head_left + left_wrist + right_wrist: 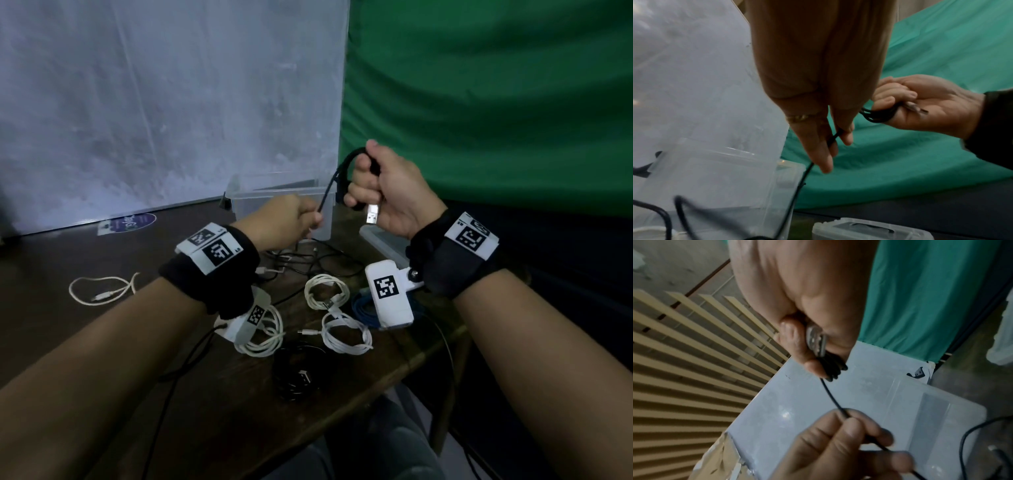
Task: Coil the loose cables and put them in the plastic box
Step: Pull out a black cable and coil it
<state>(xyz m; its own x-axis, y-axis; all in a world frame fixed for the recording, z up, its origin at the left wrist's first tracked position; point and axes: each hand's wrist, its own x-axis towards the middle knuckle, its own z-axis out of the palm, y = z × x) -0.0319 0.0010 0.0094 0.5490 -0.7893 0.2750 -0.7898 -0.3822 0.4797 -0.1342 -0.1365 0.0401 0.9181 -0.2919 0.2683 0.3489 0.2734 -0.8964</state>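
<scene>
Black USB cable [330,185]: held above the table between both hands, partly coiled, not yet boxed.

The right hand [387,195] is closed round several black loops, with the metal USB plug [372,214] sticking out below the fist. The left hand [284,219] pinches the free run of the same cable between thumb and fingers, just beside the right. The rest of that run drops toward the table [85,342]. The clear plastic box [274,192] stands open just behind the hands, and its lid [383,240] lies to the right. On the table lie bundled white cables [346,334], a blue cable [363,308], a black coil [298,373] and a loose white cable [102,291]. Judgement: the cable is light, limp and springy, so loops will loosen if released. Best held across the bundled loops, not by the plug.
</scene>
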